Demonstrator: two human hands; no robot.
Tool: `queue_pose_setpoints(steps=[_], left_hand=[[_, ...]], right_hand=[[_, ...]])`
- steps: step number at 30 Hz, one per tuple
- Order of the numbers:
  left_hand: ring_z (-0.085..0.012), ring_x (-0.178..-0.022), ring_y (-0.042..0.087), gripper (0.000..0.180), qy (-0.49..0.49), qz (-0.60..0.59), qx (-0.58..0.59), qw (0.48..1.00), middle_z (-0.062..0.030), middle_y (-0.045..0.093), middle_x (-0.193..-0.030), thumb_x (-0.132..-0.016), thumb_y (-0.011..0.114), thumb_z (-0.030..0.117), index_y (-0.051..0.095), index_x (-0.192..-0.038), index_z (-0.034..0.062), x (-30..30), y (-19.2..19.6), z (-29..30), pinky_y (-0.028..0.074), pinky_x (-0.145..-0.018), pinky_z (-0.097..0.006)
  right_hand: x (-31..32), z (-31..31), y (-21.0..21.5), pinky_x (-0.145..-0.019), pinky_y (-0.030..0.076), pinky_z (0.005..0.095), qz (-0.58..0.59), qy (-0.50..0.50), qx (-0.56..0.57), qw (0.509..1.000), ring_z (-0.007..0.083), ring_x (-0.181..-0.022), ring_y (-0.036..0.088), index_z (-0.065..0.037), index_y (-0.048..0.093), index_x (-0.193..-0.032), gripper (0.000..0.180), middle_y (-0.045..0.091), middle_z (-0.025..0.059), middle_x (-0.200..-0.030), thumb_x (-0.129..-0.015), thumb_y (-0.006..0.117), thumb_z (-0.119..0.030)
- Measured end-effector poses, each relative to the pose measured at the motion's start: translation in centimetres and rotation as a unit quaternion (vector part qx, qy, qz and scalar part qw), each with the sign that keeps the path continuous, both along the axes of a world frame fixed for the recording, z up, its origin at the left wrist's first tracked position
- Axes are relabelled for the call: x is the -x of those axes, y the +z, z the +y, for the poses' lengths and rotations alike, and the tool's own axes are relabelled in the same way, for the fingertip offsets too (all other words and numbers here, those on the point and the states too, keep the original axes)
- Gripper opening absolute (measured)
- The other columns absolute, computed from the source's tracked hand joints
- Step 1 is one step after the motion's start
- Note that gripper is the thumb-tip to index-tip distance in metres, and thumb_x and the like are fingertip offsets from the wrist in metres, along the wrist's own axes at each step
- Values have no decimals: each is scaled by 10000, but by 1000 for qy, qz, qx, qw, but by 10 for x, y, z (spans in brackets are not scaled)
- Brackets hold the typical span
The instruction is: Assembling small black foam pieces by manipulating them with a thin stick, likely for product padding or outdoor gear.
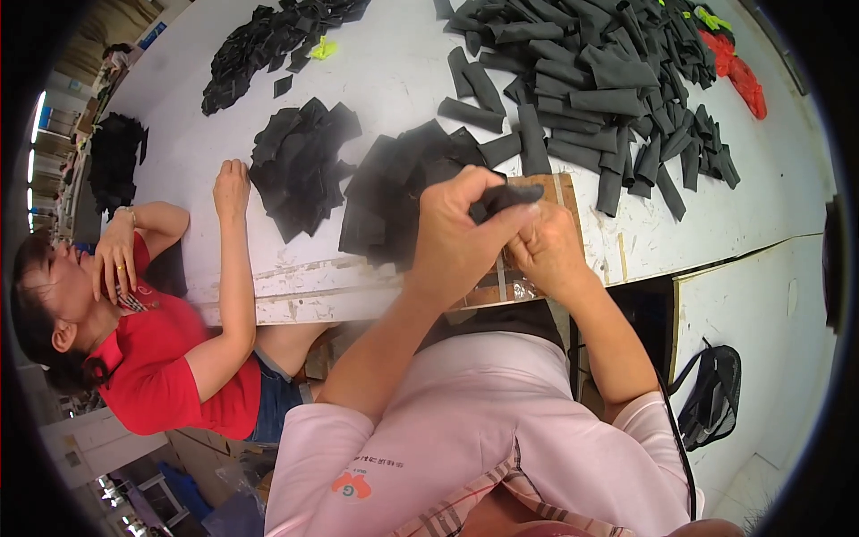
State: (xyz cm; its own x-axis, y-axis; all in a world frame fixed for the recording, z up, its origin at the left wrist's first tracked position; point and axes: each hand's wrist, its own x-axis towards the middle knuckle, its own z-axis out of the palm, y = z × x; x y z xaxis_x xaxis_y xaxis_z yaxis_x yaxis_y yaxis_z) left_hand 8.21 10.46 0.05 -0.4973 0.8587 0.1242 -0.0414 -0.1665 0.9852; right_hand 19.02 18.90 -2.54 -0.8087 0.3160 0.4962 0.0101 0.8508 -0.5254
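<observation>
Pinching a narrow, dark-grey fabric piece (526, 192) in the bare left hand (458, 231) now, lengthwise rightward toward the close-curled right hand (551, 249) of unclear grip, over a brown wooden board (566, 191)

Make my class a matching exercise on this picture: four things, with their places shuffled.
1. dark cloth piece
2. red bag
3. black mesh bag
4. brown board

A. lower right of the picture
B. beneath the hands
C. in the left hand, the right hand close by
D. upper right of the picture

Pairs: 1-C, 2-D, 3-A, 4-B
</observation>
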Motion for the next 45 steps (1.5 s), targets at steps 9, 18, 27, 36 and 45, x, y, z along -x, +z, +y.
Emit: queue_pose_setpoints(steps=[9, 18, 27, 36, 45], left_hand=[[-99, -725, 525, 134, 16, 213, -5, 977, -52, 564, -797, -698, 597, -78, 573, -821, -29, 2, -6, -1, 427, -642, -221], [-148, -740, 572, 196, -40, -121, -152, 980, -118, 591, -815, -779, 582, 29, 546, -952, -55, -2, 7, -7, 459, -703, -237], [-99, -719, 539, 121, 11, -9, -170, 985, -79, 575, -821, -795, 550, -3, 576, -902, -52, -5, 8, -8, 435, -629, -196], [-176, -844, 522, 136, 113, -194, -190, 956, -133, 568, -906, -848, 501, 121, 527, -883, -8, 0, -3, -26, 407, -809, -311], [-134, -751, 537, 135, 22, 121, -96, 988, -123, 601, -825, -777, 583, 34, 580, -884, -47, 11, 18, -20, 422, -682, -221]], right_hand=[[3, 9, -19, -528, 433, 380, 4, 59, 79, 995, 308, -625, 541, -6, 537, -766, 92, 544, 132, -670, -716, 566, -78], [-1, 4, 16, -539, 429, 386, -46, 14, 51, 998, 311, -651, 539, -5, 527, -848, 172, 550, 134, -710, -688, 571, -52], [0, 9, 5, -580, 433, 393, -68, 31, 83, 994, 310, -689, 549, -6, 522, -833, 184, 569, 135, -729, -663, 586, -31], [2, 3, 10, -491, 407, 367, -58, 15, -2, 998, 278, -602, 528, -22, 483, -686, 177, 519, 99, -615, -731, 598, -150], [0, 1, 17, -487, 405, 360, -80, -7, 23, 997, 270, -598, 532, -26, 466, -700, 223, 525, 94, -638, -740, 600, -200]])
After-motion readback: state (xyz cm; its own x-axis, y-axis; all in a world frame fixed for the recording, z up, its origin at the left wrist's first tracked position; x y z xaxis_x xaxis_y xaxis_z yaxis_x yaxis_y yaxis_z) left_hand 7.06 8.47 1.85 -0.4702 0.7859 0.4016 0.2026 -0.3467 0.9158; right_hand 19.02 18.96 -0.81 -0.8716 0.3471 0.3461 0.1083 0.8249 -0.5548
